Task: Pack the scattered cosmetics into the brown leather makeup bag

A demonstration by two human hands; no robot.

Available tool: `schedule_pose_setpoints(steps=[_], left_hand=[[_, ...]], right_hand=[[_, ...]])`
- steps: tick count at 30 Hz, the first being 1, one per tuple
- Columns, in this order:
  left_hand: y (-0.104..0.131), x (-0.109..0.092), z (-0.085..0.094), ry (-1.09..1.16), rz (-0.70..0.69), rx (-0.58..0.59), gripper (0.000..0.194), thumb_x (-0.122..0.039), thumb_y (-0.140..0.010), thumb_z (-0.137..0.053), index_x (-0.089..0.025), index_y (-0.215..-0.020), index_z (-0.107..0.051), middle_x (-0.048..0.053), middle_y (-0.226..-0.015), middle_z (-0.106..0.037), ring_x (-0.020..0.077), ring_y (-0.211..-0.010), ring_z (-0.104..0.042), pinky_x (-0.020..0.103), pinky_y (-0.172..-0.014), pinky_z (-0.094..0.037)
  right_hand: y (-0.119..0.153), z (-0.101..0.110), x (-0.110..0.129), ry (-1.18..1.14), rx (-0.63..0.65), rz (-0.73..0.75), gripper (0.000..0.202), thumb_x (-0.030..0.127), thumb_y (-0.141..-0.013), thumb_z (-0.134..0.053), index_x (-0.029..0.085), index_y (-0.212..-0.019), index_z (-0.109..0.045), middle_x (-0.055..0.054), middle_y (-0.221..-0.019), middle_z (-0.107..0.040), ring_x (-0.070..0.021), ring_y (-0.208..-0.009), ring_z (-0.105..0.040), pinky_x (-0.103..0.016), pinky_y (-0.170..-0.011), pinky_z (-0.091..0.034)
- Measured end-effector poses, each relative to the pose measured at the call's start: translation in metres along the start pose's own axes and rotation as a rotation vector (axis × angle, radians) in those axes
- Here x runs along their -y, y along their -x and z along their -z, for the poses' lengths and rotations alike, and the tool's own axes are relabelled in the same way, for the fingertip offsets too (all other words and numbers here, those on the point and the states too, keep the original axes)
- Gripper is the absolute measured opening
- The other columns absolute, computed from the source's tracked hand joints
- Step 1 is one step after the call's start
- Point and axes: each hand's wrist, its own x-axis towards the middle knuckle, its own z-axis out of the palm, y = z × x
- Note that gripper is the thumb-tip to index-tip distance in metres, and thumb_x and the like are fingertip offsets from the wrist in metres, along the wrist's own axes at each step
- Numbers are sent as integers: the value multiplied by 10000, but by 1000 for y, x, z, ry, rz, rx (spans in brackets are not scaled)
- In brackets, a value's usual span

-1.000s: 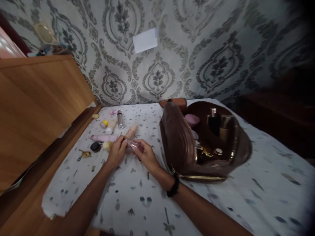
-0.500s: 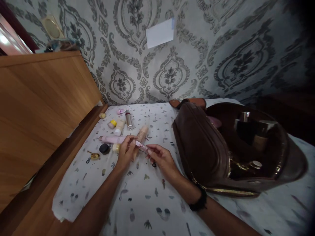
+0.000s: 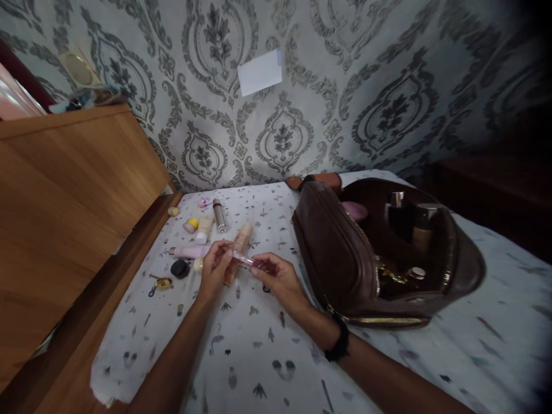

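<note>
Between my two hands is a slim pink cosmetic tube (image 3: pixel 244 259), held slantwise above the sheet. My left hand (image 3: pixel 217 265) pinches its left end. The fingertips of my right hand (image 3: pixel 276 279) close on its right end. Under and behind the tube lies a peach-coloured tube (image 3: pixel 242 239), partly covered by my left hand. A long pale pink tube (image 3: pixel 188 252) runs out from beside my left hand. Near that hand are a small cream-coloured jar (image 3: pixel 198 265), mostly hidden, and a round black pot (image 3: pixel 179 268).
An open brown leather bag (image 3: pixel 336 253) with bottles inside stands at right. A silver cylinder (image 3: pixel 219 216), a cream tube (image 3: pixel 204 229), a yellow-and-pink item (image 3: pixel 190 225) and a gold clip-like item (image 3: pixel 163 283) lie left. A wooden cabinet (image 3: pixel 77 201) borders the left side.
The camera view has shifted, so the bag and wall appear further left. The slim tube now shows a darker pink side at its right end, with both hands still on it.
</note>
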Motion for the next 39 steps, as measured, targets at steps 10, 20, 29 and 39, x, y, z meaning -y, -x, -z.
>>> schedule_pose_setpoints(steps=[10, 20, 29, 39], left_hand=[[5, -5, 6, 57, 98, -24, 423, -450, -782, -742, -189, -1083, -602, 23, -899, -654, 157, -808, -618, 268, -736, -507], [-2, -12, 1, -28, 155, -102, 446, -498, -645, -816, -184, -920, -657, 26, -863, -715, 168, -745, -657, 242, -666, -539], [-4, -24, 2, -157, 217, -64, 559, -568, -552, -849, -201, -951, -713, 54, -905, -745, 222, -851, -685, 258, -728, -561], [-5, -26, 8, -435, 154, -26, 562, -683, -564, -775, -221, -884, -768, 52, -875, -745, 240, -844, -671, 277, -741, -562]], right_hand=[[3, -11, -8, -54, -49, -32, 219, 251, -657, -689, 204, -863, -633, 28, -707, -606, -122, -604, -533, -218, -518, -410], [25, -11, -6, -126, 68, -100, 228, 330, -764, -687, 194, -890, -553, 66, -711, -541, -79, -540, -543, -199, -515, -402], [21, -7, 0, -231, 159, -225, 557, 734, -774, -578, 188, -841, -495, 48, -660, -550, -54, -433, -493, -174, -389, -298], [21, -8, -6, -289, 141, -186, 399, 517, -705, -722, 197, -814, -509, 53, -669, -544, -59, -442, -480, -166, -387, -320]])
